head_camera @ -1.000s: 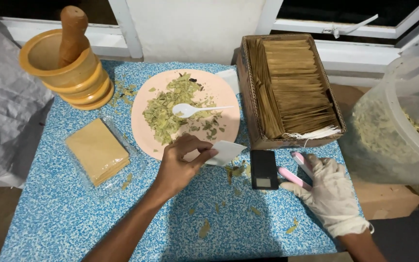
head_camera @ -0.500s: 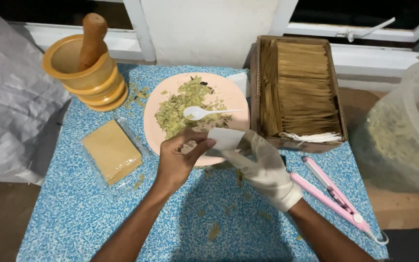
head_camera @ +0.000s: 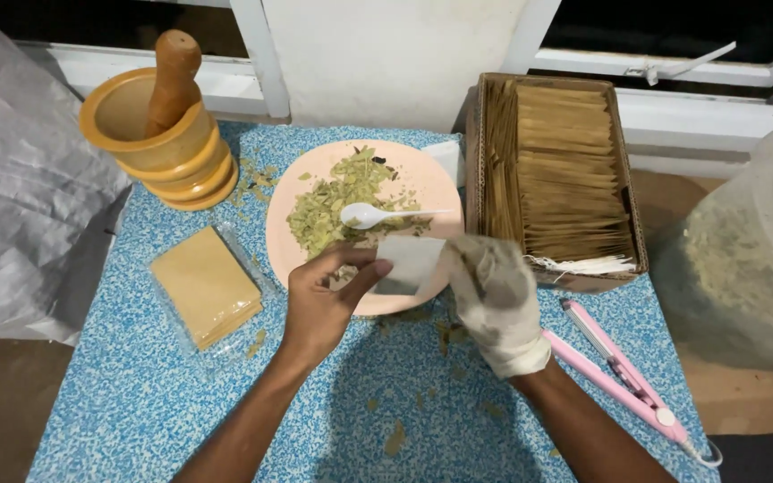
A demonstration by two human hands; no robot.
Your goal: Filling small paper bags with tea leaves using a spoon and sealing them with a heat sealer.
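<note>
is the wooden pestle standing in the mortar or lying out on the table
In the mortar. The pestle leans tilted inside the yellow wooden mortar, handle sticking above the rim, at the table's far left corner.

Blue speckled table [head_camera: 136,402] — on it: mortar [head_camera: 158,143], plate [head_camera: 431,183], box [head_camera: 556,174], sachet stack [head_camera: 208,284], pink sealer [head_camera: 615,371], leaf crumbs [head_camera: 395,438].

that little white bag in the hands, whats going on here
A person holds a small white bag between the bare left hand and the gloved right hand, over the near edge of a pink plate of crushed dried leaves with a white spoon. A pink sealing iron lies at the right.
</note>
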